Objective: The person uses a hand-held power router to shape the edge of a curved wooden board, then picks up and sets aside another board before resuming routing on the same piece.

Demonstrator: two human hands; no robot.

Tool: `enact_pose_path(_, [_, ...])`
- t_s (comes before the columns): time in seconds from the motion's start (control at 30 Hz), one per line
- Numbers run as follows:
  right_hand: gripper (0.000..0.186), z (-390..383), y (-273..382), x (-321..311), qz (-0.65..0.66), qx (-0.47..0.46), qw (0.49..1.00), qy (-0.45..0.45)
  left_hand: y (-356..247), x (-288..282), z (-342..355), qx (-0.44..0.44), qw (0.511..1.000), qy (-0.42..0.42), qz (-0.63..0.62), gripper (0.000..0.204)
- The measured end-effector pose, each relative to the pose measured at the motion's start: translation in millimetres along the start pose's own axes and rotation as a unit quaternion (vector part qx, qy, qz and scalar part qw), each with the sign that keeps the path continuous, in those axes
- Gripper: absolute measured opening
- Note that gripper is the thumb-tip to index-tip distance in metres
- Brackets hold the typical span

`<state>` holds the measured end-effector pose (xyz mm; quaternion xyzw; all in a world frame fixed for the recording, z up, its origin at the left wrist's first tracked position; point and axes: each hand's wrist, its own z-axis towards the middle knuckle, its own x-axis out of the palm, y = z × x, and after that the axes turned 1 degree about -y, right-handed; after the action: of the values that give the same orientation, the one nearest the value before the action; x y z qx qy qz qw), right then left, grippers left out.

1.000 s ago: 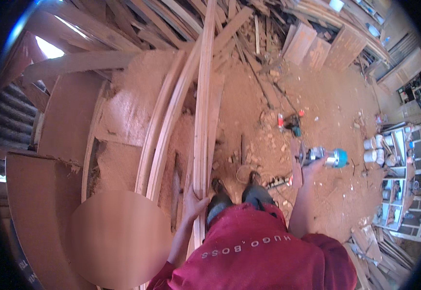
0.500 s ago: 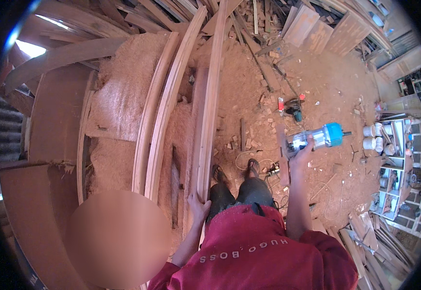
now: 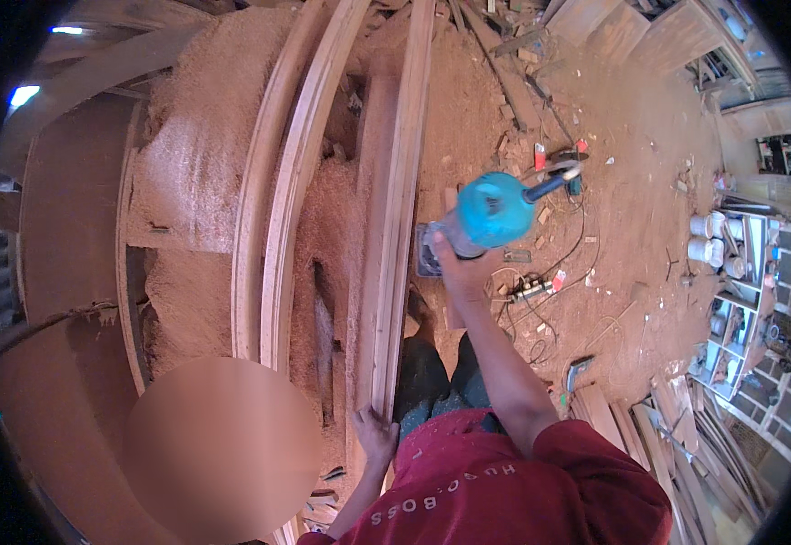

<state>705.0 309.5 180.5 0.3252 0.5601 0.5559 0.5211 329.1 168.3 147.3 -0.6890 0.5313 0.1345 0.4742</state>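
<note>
My right hand (image 3: 466, 277) is wrapped round a trim router (image 3: 495, 211) with a teal top and a black cord stub. Its base is turned toward the long wooden beam (image 3: 399, 209) in front of me, close by the beam's right edge. Whether base and wood touch, I cannot tell. A thin wooden strip (image 3: 455, 316) shows beside the base, partly hidden by my hand. Lower down, my left hand (image 3: 377, 434) grips the near part of that beam, which has grooves running along its length.
Two curved wooden pieces (image 3: 297, 182) lie left of the beam, among heaps of sawdust (image 3: 200, 173). On the floor to the right are a power strip (image 3: 532, 290) with cables and scattered offcuts. A shelf with white tubs (image 3: 706, 238) stands far right; planks (image 3: 677, 445) lie near right.
The router in my right hand has swung left, from over the floor to beside the beam. My left hand keeps its hold on the beam. The view has shifted slightly.
</note>
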Motion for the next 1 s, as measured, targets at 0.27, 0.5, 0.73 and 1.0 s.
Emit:
enact_pose_path(0.27, [0.054,-27,-7,57,0.047,-0.079,0.994,0.054,-50,-19,107,0.188,0.978,0.031,-0.086,0.093])
enact_pose_path(0.5, [0.062,-64,-37,64,-0.038,-0.13,0.989,0.057,-58,-5,148,0.238,0.967,0.052,-0.078,0.098])
enact_pose_path(0.73, [0.043,-79,-68,55,0.028,-0.2,0.976,0.077,-44,2,147,0.246,0.965,0.066,-0.071,0.101])
enact_pose_path(1.0, [0.027,-70,-89,53,0.093,-0.232,0.963,0.098,9,30,138,0.268,0.951,0.155,0.01,0.103])
